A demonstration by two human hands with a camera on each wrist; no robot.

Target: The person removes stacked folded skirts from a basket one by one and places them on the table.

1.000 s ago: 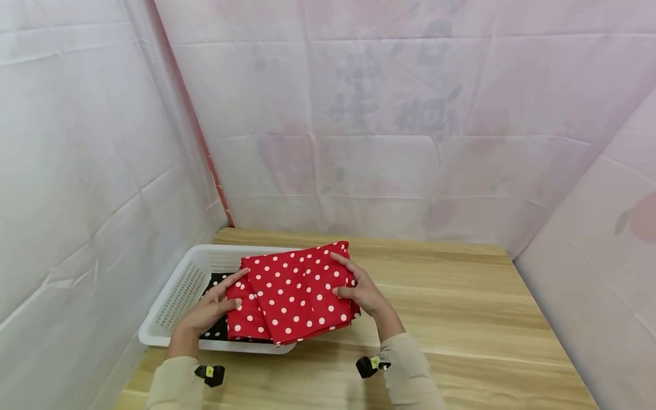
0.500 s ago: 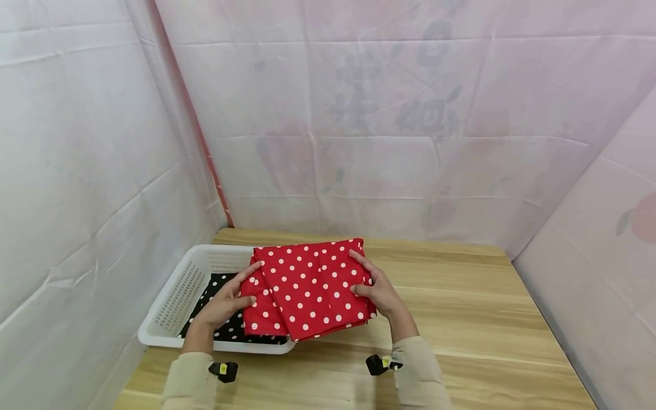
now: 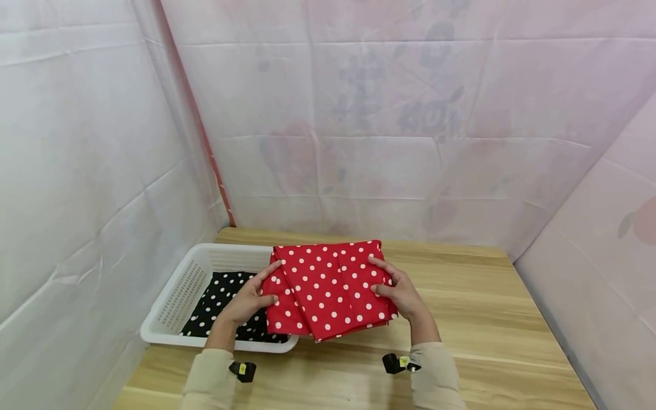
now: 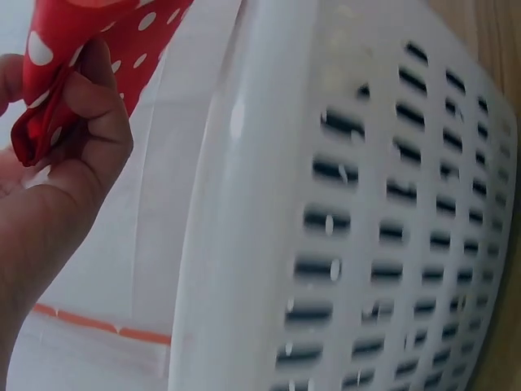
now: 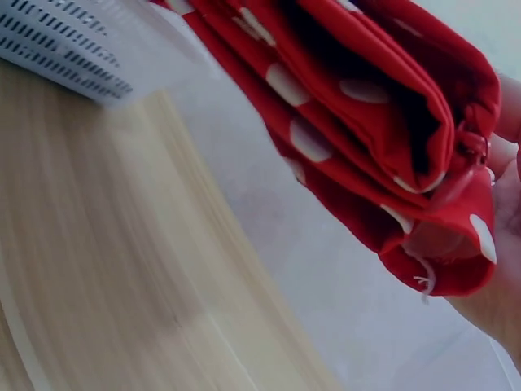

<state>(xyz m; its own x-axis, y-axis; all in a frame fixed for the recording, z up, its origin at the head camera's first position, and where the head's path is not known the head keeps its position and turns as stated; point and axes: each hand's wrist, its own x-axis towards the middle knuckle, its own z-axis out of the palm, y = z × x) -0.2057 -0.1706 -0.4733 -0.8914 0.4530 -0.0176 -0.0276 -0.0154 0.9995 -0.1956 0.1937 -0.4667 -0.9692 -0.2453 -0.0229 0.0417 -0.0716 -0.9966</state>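
Observation:
A folded red cloth with white polka dots (image 3: pixel 328 290) is held up between both hands, partly over the right end of a white plastic basket (image 3: pixel 171 296). My left hand (image 3: pixel 246 302) grips its left edge, thumb on top and other fingers underneath; in the left wrist view the fingers curl round the red fabric (image 4: pixel 49 106). On the opposite edge, my right hand (image 3: pixel 402 293) pinches the cloth the same way. Several folded layers and what looks like a small zip pull (image 5: pixel 472 147) show in the right wrist view. Black white-dotted cloth (image 3: pixel 212 302) lies inside the basket, partly behind my left hand.
The basket stands at the left of a wooden table (image 3: pixel 476 319), close to the white sheet wall (image 3: pixel 92 199). More pale printed sheeting (image 3: pixel 374 171) hangs behind the table and along its right side. A small black device (image 3: pixel 243 371) sits at each wrist.
Both hands have carried the red cloth to the right, partly out from over the basket. More of the black dotted cloth now shows. The basket has stayed in place.

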